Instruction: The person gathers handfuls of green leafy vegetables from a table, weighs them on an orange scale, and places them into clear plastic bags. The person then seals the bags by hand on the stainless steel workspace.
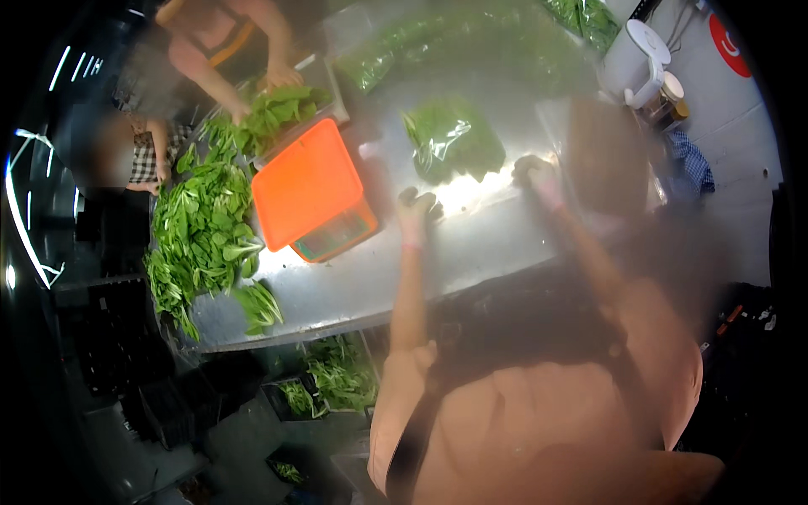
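A clear bag of leafy greens (454, 143) lies on the metal table in front of me. My left hand (418, 204), in a dark-fingered glove, is just below the bag's near left corner, its thumb apart from the fingers. To the bag's right, my right hand (539, 177) is low over the tabletop, gloved alike, fingers partly spread. Neither hand shows anything in its grasp, though haze softens both outlines. Bright glare covers the metal between them. Beside my right hand lies a brown stack (608, 156) with clear plastic around it.
Left of my hands stands a clear tub with an orange lid (310, 185). Loose greens (202, 227) are heaped along the left edge. A co-worker's hands (282, 77) touch greens across the table. More bagged greens (471, 46), a white jug (637, 59) and jars (669, 101) stand beyond.
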### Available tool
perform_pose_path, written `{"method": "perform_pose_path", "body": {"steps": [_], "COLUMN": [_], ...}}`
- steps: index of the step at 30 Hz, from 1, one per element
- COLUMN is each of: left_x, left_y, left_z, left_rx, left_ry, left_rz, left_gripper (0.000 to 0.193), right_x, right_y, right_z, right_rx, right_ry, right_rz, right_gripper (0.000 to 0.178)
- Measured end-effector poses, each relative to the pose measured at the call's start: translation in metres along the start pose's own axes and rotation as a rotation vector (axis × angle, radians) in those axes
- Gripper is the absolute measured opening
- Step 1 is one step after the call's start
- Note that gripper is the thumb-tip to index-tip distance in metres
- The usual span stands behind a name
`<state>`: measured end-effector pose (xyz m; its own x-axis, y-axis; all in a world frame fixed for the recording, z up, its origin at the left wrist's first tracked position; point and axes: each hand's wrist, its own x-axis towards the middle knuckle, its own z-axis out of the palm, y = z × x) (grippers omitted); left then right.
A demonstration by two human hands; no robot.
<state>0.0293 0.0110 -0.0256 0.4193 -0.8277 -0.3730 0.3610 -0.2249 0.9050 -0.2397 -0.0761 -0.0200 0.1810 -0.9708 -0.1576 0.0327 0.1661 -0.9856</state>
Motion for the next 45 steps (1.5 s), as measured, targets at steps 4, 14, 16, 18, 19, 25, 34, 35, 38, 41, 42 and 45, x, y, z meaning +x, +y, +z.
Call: {"method": "perform_pose_path", "body": {"steps": [4, 14, 16, 18, 19, 25, 34, 35, 38, 41, 42, 45], "left_x": [0.000, -0.008, -0.007, -0.008, -0.008, 0.012, 0.013, 0.011, 0.002, -0.008, -0.008, -0.007], "left_y": [0.002, 0.031, 0.031, 0.030, 0.028, 0.004, -0.006, -0.007, 0.005, 0.020, 0.023, 0.025], "left_z": [-0.018, -0.024, -0.027, -0.028, -0.027, -0.037, -0.026, -0.027, -0.029, -0.036, -0.040, -0.031], "left_rx": [-0.019, -0.014, -0.018, 0.062, 0.060, 0.173, 0.167, 0.155, 0.155, 0.147, 0.164, 0.185], "left_ry": [-0.191, -0.340, -0.384, -0.330, -0.334, -0.276, -0.270, -0.243, -0.257, -0.289, -0.293, -0.333], "left_rz": [-0.141, -0.359, -0.350, -0.333, -0.336, -0.249, -0.241, -0.230, -0.230, -0.257, -0.263, -0.285], "left_gripper": [0.024, 0.028, 0.028, 0.025, 0.025, 0.019, 0.013, 0.013, 0.014, 0.013, 0.013, 0.013], "right_x": [-0.013, -0.038, -0.038, -0.039, -0.040, -0.046, -0.064, -0.079, -0.153, -0.217, -0.231, -0.282], "right_y": [-0.031, -0.033, -0.022, -0.016, -0.013, -0.014, -0.025, -0.018, -0.034, -0.047, -0.038, 0.063], "right_z": [0.014, 0.108, 0.120, 0.131, 0.134, 0.152, 0.122, 0.092, -0.002, -0.074, -0.099, -0.213], "right_rx": [-0.370, -0.683, -0.772, -0.837, -0.841, -0.989, -0.951, -0.908, -0.769, -0.583, -0.514, -1.751], "right_ry": [0.108, -0.374, -0.405, -0.444, -0.443, -0.413, -0.501, -0.548, -0.608, -0.329, -0.311, -0.711], "right_rz": [-0.224, -0.568, -0.612, -0.681, -0.678, -0.614, -0.488, -0.505, -0.078, 0.648, 0.753, 0.377], "right_gripper": [0.027, 0.016, 0.018, 0.019, 0.019, 0.015, 0.017, 0.018, 0.018, 0.017, 0.018, 0.017]}}
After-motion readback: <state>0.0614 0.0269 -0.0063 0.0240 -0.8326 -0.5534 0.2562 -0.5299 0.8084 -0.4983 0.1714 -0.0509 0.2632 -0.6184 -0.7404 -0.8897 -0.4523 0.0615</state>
